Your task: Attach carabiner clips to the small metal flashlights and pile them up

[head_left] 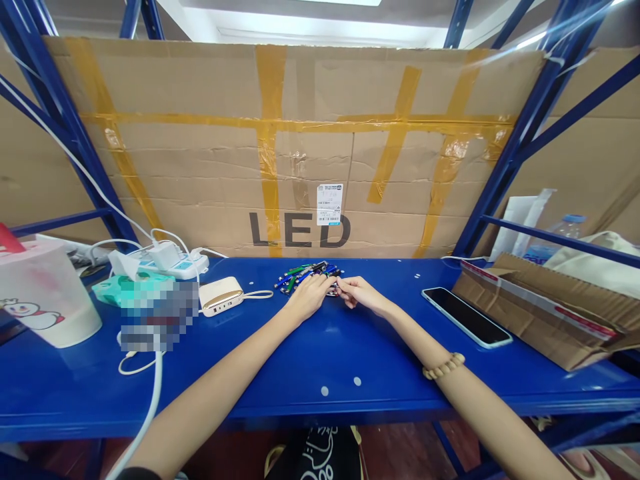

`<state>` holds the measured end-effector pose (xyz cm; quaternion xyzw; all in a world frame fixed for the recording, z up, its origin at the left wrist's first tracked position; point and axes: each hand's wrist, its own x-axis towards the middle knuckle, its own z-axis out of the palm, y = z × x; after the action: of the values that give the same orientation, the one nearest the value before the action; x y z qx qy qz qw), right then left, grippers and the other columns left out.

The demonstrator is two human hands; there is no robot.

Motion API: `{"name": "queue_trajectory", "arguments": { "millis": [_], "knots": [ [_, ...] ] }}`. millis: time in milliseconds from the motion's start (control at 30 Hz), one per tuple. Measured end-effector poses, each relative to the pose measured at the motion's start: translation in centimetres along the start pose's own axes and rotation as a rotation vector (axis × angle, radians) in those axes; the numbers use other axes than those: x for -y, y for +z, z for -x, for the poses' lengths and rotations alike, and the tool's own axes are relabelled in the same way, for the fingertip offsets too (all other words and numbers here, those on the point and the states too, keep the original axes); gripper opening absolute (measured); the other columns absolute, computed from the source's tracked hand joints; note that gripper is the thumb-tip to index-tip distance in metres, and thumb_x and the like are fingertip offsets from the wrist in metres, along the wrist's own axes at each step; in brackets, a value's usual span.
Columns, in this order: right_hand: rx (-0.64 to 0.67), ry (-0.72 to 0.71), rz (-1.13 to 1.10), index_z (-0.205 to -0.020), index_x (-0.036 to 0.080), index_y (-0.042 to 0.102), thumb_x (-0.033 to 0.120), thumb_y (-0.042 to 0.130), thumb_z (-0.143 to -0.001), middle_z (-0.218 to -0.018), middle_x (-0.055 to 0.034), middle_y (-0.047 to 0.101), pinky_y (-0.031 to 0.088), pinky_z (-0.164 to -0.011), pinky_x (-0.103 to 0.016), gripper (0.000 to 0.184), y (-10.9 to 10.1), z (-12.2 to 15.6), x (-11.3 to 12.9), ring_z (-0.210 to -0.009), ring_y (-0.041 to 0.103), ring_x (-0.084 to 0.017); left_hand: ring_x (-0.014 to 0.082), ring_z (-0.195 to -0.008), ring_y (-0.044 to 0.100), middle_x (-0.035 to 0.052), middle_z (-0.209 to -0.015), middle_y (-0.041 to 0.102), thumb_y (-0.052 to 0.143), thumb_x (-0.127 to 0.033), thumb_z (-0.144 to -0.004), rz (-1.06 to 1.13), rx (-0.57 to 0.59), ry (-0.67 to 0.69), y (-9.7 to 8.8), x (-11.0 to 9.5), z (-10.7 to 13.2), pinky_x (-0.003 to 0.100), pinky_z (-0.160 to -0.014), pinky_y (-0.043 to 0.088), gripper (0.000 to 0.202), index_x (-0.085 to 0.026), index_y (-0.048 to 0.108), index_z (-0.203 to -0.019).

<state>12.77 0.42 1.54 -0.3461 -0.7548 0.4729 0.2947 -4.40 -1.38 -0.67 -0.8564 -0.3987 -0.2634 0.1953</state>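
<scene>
On the blue steel shelf (320, 360), a white power strip (175, 267) and a cream power bank (220, 297) sat left, with a black-screened smartphone (467, 317) and a torn cardboard mailer (535, 313) right.

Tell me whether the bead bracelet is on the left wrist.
No, the bead bracelet circles the wrist behind the right hand, and the wrist behind the left hand is bare.

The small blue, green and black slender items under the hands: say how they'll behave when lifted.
The small blue, green and black slender items probably won't lift as one stiff piece; they lie loosely heaped. Their rounded bodies may roll on the glossy blue shelf. Each is probably light, being small beside the left hand.
</scene>
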Motion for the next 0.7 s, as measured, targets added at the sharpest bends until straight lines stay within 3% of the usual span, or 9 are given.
{"name": "queue_trajectory", "arguments": {
  "millis": [400, 600, 700],
  "knots": [
    [-0.16, -0.095, 0.104, -0.061, 0.014, 0.053, 0.067, 0.042, -0.075, -0.051, 0.0003, 0.048, 0.035, -0.037, -0.021, 0.056, 0.26, -0.52, -0.78, -0.037, 0.045, -0.008, 0.0206, -0.085, 0.055, 0.0082, -0.09, 0.058, 0.038, -0.019, -0.091, 0.061, -0.026, -0.096, 0.04, -0.14, -0.05, 0.034, -0.076, 0.046, 0.021, -0.014, 0.053, -0.105],
    [-0.238, -0.18, 0.139, -0.084, 0.014, 0.059, 0.056, 0.056, -0.072, -0.068, -0.0023, 0.058, 0.038, -0.039, -0.02, 0.044, 0.15, -0.36, -0.34, -0.043, 0.05, -0.008, 0.018, -0.093, 0.056, 0.0075, -0.1, 0.058, 0.037, -0.019, -0.093, 0.171, -0.075, -0.19, 0.42, 0.26, 0.09, 0.035, -0.081, 0.046, 0.02, -0.013, 0.051, -0.106],
    [-0.247, -0.192, 0.168, -0.082, 0.013, 0.062, 0.052, 0.06, -0.071, -0.066, -0.0037, 0.06, 0.04, -0.04, -0.021, 0.041, 0.12, -0.29, -0.29, -0.045, 0.051, -0.01, 0.0176, -0.095, 0.056, 0.0074, -0.103, 0.058, 0.039, -0.02, -0.093, 0.219, -0.083, -0.207, 0.41, 0.19, 0.1, 0.035, -0.083, 0.046, 0.019, -0.014, 0.051, -0.106]
  ]
}}
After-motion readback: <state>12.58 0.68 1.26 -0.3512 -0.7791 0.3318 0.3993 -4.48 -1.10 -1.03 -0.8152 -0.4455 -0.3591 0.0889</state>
